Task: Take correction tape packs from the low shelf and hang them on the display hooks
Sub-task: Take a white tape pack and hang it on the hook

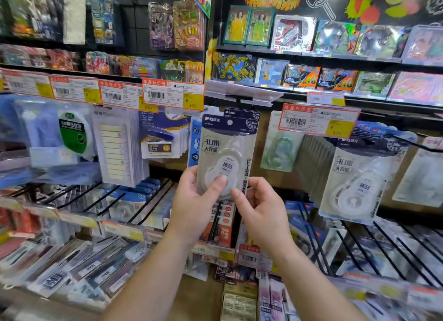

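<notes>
Both hands were raised together at chest height, sharing one pack (226, 153). Left hand (194, 203) gripped its lower left edge, thumb pressed on the blister front, fingers hidden behind. Right hand (261, 213) pinched the lower right corner, forefinger tip on the blister rim, other fingers curled below. Pack upright, face toward the camera, punch hole (230, 122) at top centre.

Just behind the held pack, a second pack (242, 113) of the same print showed its top edge, apparently already on a hook; the hook itself was hidden. Whether the held pack's hole was on the hook yet, could not tell.

Right of the hands, well apart: hung packs (354, 177) of the same type, front one plain, a stack of edges behind it. Count there not possible beyond "several."

Above the hands: price tag (173, 96); up and right, another tag (318, 120). Between right hand and the far stack, one green pack (279, 148). Left of the hands: staples card (159, 141), then index tabs (115, 150).

Count of correction tape packs clearly seen: one held, one behind, one fronting the right stack; three certain.

Judged progress: mid-task. Some packs hung; this one at the hanging step. Low shelf source stock not identifiable below the arms, so the remainder is unknown.
</notes>
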### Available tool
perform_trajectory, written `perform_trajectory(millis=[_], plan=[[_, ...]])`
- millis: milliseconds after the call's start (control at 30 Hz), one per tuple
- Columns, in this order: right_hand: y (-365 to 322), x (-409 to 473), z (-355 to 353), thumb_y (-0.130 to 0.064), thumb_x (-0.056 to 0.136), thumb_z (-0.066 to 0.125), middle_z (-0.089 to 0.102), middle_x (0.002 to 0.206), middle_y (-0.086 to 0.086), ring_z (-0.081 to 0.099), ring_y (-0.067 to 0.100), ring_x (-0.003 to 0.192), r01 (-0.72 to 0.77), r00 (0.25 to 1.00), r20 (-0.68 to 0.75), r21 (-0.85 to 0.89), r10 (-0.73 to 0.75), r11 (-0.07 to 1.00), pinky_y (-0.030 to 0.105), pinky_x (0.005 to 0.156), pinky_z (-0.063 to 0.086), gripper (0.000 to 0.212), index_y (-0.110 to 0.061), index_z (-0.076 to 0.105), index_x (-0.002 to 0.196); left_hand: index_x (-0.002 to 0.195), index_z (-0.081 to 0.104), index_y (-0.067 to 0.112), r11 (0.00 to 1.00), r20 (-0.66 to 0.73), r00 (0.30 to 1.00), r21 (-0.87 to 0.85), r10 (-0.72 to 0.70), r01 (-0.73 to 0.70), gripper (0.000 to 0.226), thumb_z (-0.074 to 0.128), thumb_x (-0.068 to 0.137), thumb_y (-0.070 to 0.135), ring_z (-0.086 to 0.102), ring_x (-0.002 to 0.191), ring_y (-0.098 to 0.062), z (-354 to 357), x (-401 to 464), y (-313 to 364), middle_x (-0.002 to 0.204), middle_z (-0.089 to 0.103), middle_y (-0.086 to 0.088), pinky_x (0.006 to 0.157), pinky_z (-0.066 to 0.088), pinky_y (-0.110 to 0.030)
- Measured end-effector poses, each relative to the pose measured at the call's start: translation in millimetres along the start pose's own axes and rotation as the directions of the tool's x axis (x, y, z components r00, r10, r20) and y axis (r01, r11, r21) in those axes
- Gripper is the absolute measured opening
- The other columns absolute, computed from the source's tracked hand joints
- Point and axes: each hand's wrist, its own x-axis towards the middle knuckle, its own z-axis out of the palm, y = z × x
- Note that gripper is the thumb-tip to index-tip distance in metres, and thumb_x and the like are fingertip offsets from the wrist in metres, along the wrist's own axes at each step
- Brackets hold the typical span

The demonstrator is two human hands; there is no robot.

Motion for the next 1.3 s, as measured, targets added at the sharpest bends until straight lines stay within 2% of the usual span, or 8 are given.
perform_trajectory(millis=[200, 367, 467, 667, 767, 1033, 1167, 1300], plan=[[0.4, 2.0, -5.0, -0.040, 0.091, 0.063, 0.058, 0.067, 0.005, 0.049, 0.007, 0.057, -0.017, 0.999, -0.031, 0.000, 0.017, 1.000, 0.030, 0.054, 0.042, 0.011, -0.031, 0.059, 0.097, 0.115, 0.057, 0.024, 0.999, -0.014, 1.000, 0.040, -0.006, 0.007, 0.028, 0.070, 0.090, 0.020, 0.071, 0.098, -0.010, 9.1, 3.4, 3.9, 0.108, 0.073, 0.003, 0.082, 0.059, -0.029], [2.0, 2.4, -5.6, -0.041, 0.091, 0.063, 0.061, 0.069, 0.007, 0.052, 0.009, 0.057, -0.019, 0.999, -0.036, -0.018, 0.018, 1.000, 0.026, 0.053, 0.042, 0.014, -0.030, 0.060, 0.100, 0.117, 0.058, 0.023, 0.999, -0.019, 0.999, 0.043, -0.028, 0.029, 0.029, 0.070, 0.091, 0.023, 0.072, 0.096, -0.009, 11.2, 3.0, 4.3, 0.108, 0.073, 0.003, 0.082, 0.060, -0.031], [7.8, 4.9, -5.3, -0.047, 0.091, 0.060, 0.061, 0.066, 0.003, 0.052, 0.004, 0.056, -0.037, 0.999, -0.032, -0.100, 0.034, 0.994, 0.023, 0.052, 0.041, 0.023, -0.028, 0.059, 0.103, 0.105, 0.059, 0.035, 0.991, -0.021, 1.000, 0.137, -0.001, 0.003, 0.019, 0.070, 0.091, 0.028, 0.070, 0.094, -0.001, 8.5, 4.6, 0.7, 0.103, 0.072, 0.009, 0.076, 0.058, -0.021], [17.6, 20.8, -11.7, -0.065, 0.091, 0.044, 0.059, 0.067, -0.009, 0.056, 0.008, 0.064, 0.005, 1.000, 0.017, -0.552, 0.006, 0.834, 0.026, 0.051, 0.038, 0.037, -0.029, 0.051, 0.092, 0.094, 0.059, 0.042, 0.716, 0.001, 0.997, 0.696, 0.078, -0.057, 0.022, 0.056, 0.087, 0.063, 0.057, 0.085, 0.001, -11.3, 15.3, -17.4, 0.099, 0.061, 0.015, 0.066, 0.042, -0.020], [21.9, 30.3, -10.2, -0.067, 0.092, 0.040, 0.057, 0.064, -0.008, 0.056, 0.011, 0.063, 0.020, 1.000, 0.021, -0.629, -0.008, 0.777, 0.026, 0.048, 0.034, 0.040, -0.029, 0.049, 0.087, 0.090, 0.059, 0.038, 0.556, 0.024, 0.992, 0.826, 0.121, -0.088, 0.035, 0.047, 0.087, 0.071, 0.054, 0.081, -0.003, -13.4, 22.4, -20.9, 0.090, 0.057, 0.013, 0.074, 0.047, -0.033], [32.4, 58.9, -7.3, -0.066, 0.093, 0.039, 0.063, 0.080, -0.005, 0.060, 0.021, 0.078, -0.076, 0.994, 0.010, -0.659, 0.110, 0.748, 0.034, 0.063, 0.047, 0.046, -0.022, 0.054, 0.090, 0.080, 0.054, 0.025, 0.392, 0.068, 0.997, 0.917, 0.028, -0.073, 0.061, 0.030, 0.081, 0.081, 0.055, 0.076, -0.014, -2.8, 62.5, -27.2, 0.078, 0.051, 0.011, 0.085, 0.050, -0.046], [36.7, 76.3, -5.7, -0.065, 0.094, 0.041, 0.060, 0.076, -0.005, 0.060, 0.022, 0.076, -0.104, 0.990, 0.005, -0.654, 0.141, 0.749, 0.034, 0.062, 0.044, 0.047, -0.021, 0.055, 0.085, 0.070, 0.045, 0.027, 0.402, 0.091, 0.996, 0.912, -0.002, -0.083, 0.057, 0.031, 0.084, 0.081, 0.054, 0.077, -0.017, -0.3, 87.4, -38.5, 0.076, 0.054, 0.008, 0.088, 0.048, -0.048], [47.0, 88.3, -2.4, -0.063, 0.095, 0.043, 0.062, 0.081, -0.004, 0.063, 0.024, 0.080, -0.093, 0.993, -0.007, -0.648, 0.115, 0.756, 0.034, 0.063, 0.045, 0.046, -0.020, 0.057, 0.090, 0.085, 0.058, 0.020, 0.411, 0.124, 0.992, 0.905, 0.005, -0.115, 0.058, 0.038, 0.088, 0.075, 0.059, 0.086, -0.019, -1.3, 107.1, -52.4, 0.083, 0.061, 0.006, 0.090, 0.047, -0.045]])
